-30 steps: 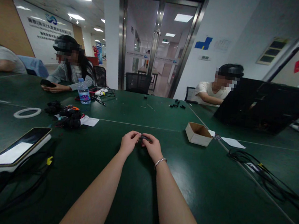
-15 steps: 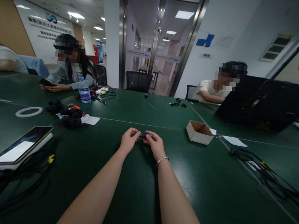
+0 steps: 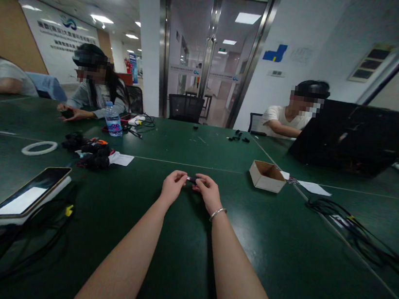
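Observation:
My left hand (image 3: pixel 173 186) and my right hand (image 3: pixel 209 191) meet over the middle of the dark green table (image 3: pixel 187 246). Both have their fingers curled in a pinch around one small dark part (image 3: pixel 191 180) held between them; I cannot make out what it is. A thin bracelet (image 3: pixel 216 213) circles my right wrist. Both forearms stretch out from the near edge.
An open cardboard box (image 3: pixel 267 176) sits right of my hands. To the left lie a phone (image 3: pixel 28 191), black cables (image 3: pixel 18 243), a white ring (image 3: pixel 39 148) and a dark parts pile (image 3: pixel 91 150). More cables (image 3: pixel 354 231) lie right. Other people sit at the far side.
My hands stay pinched together on the small part and have barely shifted. The view has tilted slightly, so everything sits a little higher in the picture.

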A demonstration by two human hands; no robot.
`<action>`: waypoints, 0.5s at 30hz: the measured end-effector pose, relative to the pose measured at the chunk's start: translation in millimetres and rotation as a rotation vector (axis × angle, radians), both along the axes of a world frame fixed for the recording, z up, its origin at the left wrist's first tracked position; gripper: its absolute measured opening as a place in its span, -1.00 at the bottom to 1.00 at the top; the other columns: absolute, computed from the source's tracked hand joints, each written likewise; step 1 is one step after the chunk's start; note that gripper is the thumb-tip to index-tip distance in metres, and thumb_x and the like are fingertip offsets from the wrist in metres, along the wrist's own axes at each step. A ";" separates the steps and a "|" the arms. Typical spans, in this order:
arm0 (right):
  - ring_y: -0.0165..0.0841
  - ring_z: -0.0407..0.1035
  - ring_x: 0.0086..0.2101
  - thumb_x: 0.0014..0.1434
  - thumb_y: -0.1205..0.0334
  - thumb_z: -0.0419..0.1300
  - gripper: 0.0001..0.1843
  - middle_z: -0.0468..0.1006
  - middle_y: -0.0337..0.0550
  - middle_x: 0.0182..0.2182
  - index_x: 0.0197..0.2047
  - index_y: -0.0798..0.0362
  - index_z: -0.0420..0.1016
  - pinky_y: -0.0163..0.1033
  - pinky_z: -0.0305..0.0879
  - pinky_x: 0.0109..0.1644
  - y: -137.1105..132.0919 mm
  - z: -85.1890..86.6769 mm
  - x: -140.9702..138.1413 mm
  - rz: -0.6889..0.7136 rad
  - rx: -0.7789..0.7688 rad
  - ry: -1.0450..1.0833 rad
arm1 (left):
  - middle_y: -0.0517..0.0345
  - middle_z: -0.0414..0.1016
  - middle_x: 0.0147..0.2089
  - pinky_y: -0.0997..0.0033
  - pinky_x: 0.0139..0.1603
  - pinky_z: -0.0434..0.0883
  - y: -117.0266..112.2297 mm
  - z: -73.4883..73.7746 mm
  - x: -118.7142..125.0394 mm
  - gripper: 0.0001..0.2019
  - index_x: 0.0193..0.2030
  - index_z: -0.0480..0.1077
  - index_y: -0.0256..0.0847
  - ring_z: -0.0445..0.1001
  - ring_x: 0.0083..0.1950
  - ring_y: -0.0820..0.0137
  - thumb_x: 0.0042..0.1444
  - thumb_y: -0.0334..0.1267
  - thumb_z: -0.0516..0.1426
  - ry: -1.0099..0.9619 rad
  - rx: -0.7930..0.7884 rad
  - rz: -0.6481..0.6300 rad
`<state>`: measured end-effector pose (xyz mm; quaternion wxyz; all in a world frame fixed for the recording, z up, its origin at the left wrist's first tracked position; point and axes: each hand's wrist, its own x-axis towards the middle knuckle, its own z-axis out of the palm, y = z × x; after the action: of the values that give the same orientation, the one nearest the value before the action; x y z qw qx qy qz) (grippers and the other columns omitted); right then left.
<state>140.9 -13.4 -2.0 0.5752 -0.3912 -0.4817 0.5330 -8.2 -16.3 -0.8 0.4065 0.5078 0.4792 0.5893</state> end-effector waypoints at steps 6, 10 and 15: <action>-0.41 0.48 -0.46 -0.11 0.12 0.40 -0.58 0.52 -0.23 -0.40 -0.16 0.08 0.53 -0.24 0.51 -0.26 -1.7 1.4 0.6 0.005 0.011 -0.012 | 0.07 0.50 -0.31 0.41 -0.27 0.41 3.0 -3.1 -0.5 -0.85 -0.25 0.44 -0.27 0.46 -0.33 0.41 0.06 -0.25 0.19 -0.011 -0.029 -0.003; -0.41 0.48 -0.45 -0.11 0.13 0.40 -0.59 0.50 -0.23 -0.37 -0.16 0.06 0.53 -0.22 0.52 -0.24 -1.6 0.9 1.1 0.008 0.023 -0.021 | 0.09 0.49 -0.35 0.41 -0.29 0.40 0.9 -1.3 -1.2 -0.83 -0.27 0.44 -0.26 0.45 -0.36 0.42 0.07 -0.20 0.18 0.009 -0.043 0.003; -0.42 0.47 -0.44 -0.11 0.12 0.40 -0.58 0.47 -0.21 -0.32 -0.15 0.07 0.53 -0.22 0.52 -0.23 -0.8 -0.8 1.6 0.000 0.025 -0.037 | 0.12 0.48 -0.39 0.43 -0.33 0.37 0.8 -1.4 -2.4 -0.79 -0.29 0.42 -0.27 0.42 -0.39 0.44 0.06 -0.14 0.18 0.050 -0.035 -0.006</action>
<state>142.4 -14.2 -2.7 0.5711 -0.3937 -0.4987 0.5198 -10.6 -15.5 -2.2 0.4050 0.5168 0.4980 0.5665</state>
